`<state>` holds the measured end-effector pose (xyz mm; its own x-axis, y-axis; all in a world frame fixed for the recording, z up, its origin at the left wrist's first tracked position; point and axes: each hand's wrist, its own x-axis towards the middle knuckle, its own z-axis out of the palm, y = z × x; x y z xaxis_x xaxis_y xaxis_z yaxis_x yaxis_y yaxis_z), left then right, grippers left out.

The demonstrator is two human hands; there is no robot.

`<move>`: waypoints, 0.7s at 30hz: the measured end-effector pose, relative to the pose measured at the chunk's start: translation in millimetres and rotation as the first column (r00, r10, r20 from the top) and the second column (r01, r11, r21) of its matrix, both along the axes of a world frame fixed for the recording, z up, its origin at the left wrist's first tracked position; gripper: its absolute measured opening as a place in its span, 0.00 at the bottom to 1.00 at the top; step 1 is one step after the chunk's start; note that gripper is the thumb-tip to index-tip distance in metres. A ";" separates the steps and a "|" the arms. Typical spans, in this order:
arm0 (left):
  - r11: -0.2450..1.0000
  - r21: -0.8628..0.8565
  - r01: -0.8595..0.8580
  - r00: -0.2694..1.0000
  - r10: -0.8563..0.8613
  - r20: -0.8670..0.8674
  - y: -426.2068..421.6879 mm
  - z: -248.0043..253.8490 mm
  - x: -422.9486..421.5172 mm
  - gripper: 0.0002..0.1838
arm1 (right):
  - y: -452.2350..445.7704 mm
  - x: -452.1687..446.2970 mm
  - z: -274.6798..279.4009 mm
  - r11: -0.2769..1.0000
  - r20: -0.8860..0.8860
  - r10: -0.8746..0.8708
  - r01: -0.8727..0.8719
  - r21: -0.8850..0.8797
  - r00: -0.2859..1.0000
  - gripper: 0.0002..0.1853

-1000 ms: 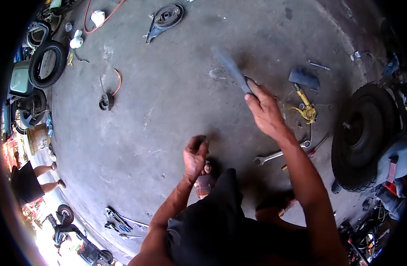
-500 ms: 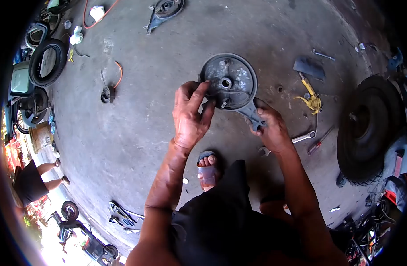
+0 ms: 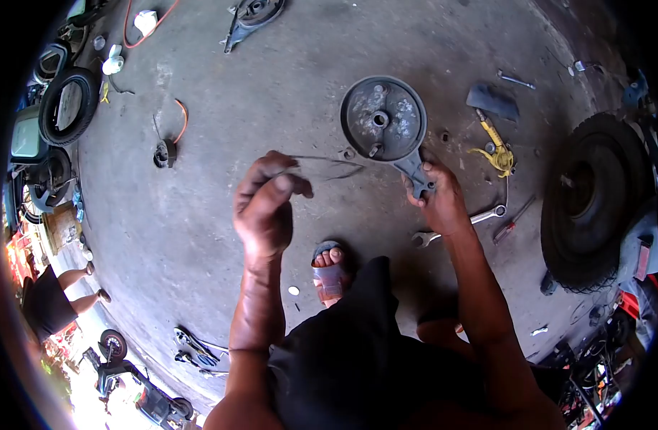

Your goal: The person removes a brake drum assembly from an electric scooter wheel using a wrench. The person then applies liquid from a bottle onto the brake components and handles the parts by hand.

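Note:
A round grey metal plate [image 3: 397, 132] with a central hole and an arm at its lower right faces up above the floor. My right hand [image 3: 441, 197] is closed around the end of that arm. To the left of the plate, my left hand [image 3: 266, 204] pinches a thin, dark bent wire [image 3: 329, 159], slightly blurred, whose far end reaches toward the plate's lower left edge. The wire looks apart from the plate's inner face.
Near my right arm lie a wrench [image 3: 461, 228], a screwdriver [image 3: 514, 221], a yellow tool [image 3: 497, 147] and a large tyre [image 3: 590, 204]. Another plate [image 3: 254, 16] lies at the top, a small round part [image 3: 164, 153] at left. A person [image 3: 53, 301] is far left.
The plate was first seen edge-on in my right hand, then face up with my left hand on it. Since then my left hand has moved left, away from it, with the wire.

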<state>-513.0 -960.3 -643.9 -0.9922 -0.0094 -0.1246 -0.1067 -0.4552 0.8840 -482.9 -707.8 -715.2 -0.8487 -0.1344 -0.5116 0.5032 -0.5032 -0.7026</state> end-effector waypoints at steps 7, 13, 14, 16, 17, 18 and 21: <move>0.965 0.185 -0.183 0.980 0.165 0.110 -114.6 -20.7 -11.2 0.10 | 15.6 5.9 -0.7 0.998 0.018 -0.057 0.057 0.002 0.998 0.20; 0.591 -0.806 0.006 0.941 0.270 0.206 -83.4 -44.3 1.4 0.11 | 4.2 7.9 13.0 0.992 0.084 -0.079 0.071 0.102 0.993 0.19; 0.624 -0.780 0.044 0.968 0.165 0.187 -56.9 -47.2 5.2 0.11 | 2.7 7.3 13.4 0.988 0.087 -0.069 0.055 0.144 0.994 0.19; 0.673 -0.728 0.130 0.990 -0.054 0.128 -1.7 -55.7 9.4 0.12 | 1.4 4.8 15.0 0.981 0.089 -0.057 0.040 0.187 0.994 0.19; 0.593 -0.782 0.190 0.981 -0.152 0.122 16.9 -50.0 7.9 0.20 | 0.0 5.7 18.0 0.981 0.094 -0.055 0.037 0.189 0.994 0.19; 0.480 -0.844 0.237 0.962 -0.237 0.135 28.6 -44.4 3.6 0.27 | -0.4 6.1 20.1 0.981 0.096 -0.053 0.033 0.192 0.994 0.19; 0.553 -0.673 0.491 0.866 -0.392 0.310 31.6 -45.7 -10.5 0.27 | 11.7 12.4 14.6 0.999 0.110 0.051 -0.049 -0.015 0.993 0.19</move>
<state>-523.5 -928.7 -689.6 -0.8757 0.2918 -0.3847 -0.2344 0.4397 0.8670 -470.5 -696.1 -700.6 -0.7791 -0.1822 -0.5998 0.6021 -0.4839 -0.6350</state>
